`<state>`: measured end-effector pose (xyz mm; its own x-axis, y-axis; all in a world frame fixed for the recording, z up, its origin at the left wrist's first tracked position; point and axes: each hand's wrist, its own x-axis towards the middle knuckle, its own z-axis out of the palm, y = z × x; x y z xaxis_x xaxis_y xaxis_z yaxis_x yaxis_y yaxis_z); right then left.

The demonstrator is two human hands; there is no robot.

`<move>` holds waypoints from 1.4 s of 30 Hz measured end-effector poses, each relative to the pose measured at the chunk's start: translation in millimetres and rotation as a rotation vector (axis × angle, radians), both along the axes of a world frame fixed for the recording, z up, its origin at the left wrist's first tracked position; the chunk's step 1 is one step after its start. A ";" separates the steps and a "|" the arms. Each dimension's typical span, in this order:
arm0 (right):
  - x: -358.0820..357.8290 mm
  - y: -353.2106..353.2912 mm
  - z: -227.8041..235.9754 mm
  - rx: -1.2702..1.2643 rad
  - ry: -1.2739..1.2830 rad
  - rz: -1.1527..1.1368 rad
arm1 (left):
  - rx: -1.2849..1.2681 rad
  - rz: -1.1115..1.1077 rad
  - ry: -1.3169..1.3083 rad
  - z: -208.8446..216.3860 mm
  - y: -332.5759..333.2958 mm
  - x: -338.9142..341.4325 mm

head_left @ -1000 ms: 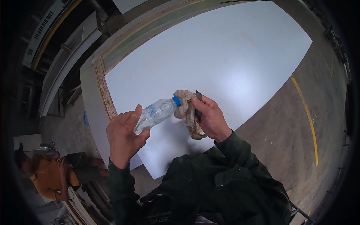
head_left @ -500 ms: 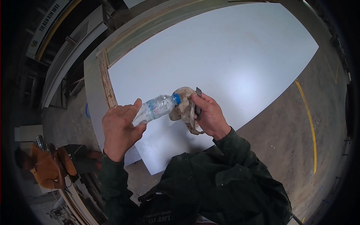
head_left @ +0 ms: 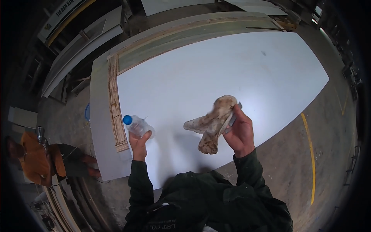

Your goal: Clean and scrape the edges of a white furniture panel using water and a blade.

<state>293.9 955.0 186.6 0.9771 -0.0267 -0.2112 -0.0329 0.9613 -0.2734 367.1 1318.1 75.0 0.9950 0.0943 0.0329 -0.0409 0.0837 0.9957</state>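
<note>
The clear bottle (head_left: 140,127), blue cap (head_left: 127,120) on, was held over the left side of the white panel (head_left: 270,73) by the left hand (head_left: 138,147) — thumb against it, fingers mostly hidden behind; whether anything was inside could not be told. A stained rag (head_left: 217,121) and thin grey tool (head_left: 231,121) were pinched narrowly by the right hand (head_left: 241,135).

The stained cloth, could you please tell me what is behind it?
Behind the stained cloth is the white panel, with a flat grey tool partly showing at the right hand. The panel area directly behind and the tool's remainder are covered.
</note>
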 end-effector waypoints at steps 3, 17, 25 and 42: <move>2.2 -26.5 -11.4 -0.059 -0.054 -0.154 | -0.071 0.184 0.008 -29.9 33.4 -8.1; 303.9 -49.3 -116.9 -1.129 0.104 -0.595 | -0.208 0.286 -0.021 -55.6 48.2 44.7; 502.9 -110.7 -206.2 -1.967 0.038 -0.411 | -0.171 0.428 -0.125 -68.8 -10.7 135.1; 548.4 9.2 -239.7 -2.739 -0.178 -0.322 | -0.161 0.439 -0.262 -124.7 -7.2 148.7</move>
